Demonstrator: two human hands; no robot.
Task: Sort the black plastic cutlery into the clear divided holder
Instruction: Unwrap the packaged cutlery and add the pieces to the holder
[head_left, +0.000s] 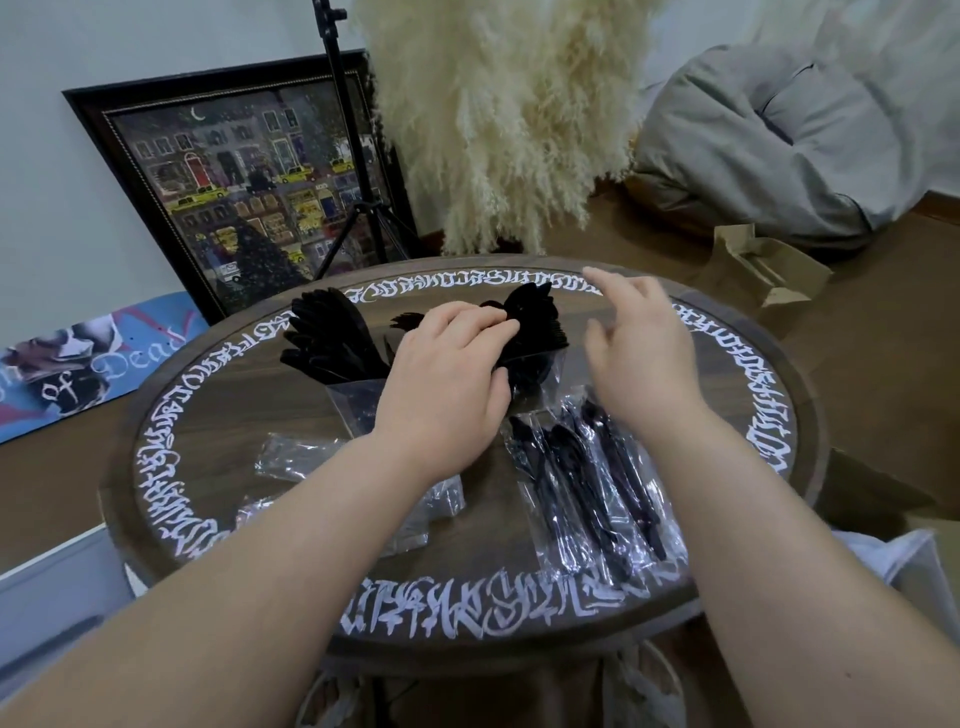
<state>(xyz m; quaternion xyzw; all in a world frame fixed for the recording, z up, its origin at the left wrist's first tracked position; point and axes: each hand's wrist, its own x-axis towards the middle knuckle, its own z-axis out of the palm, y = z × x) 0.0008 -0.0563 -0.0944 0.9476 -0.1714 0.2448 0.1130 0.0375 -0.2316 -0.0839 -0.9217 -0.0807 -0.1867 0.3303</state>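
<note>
A clear divided holder (356, 402) stands at the middle of the round wooden table (727, 415), with black plastic cutlery fanned out of it. One bunch (327, 338) leans left, another (535, 312) rises at the right. My left hand (449, 374) lies over the holder's middle, fingers curled onto the black pieces there; whether it grips one is hidden. My right hand (639, 348) hovers just right of the holder with fingers spread, holding nothing. A clear bag of black cutlery (587, 483) lies on the table below my right hand.
Crumpled clear wrappers (296, 457) lie left of my left forearm. Behind the table stand a framed picture (234, 176), a tripod (348, 156) and a tall pampas plume (504, 119). An open cardboard box (763, 265) and a grey cushion (769, 140) lie at the right.
</note>
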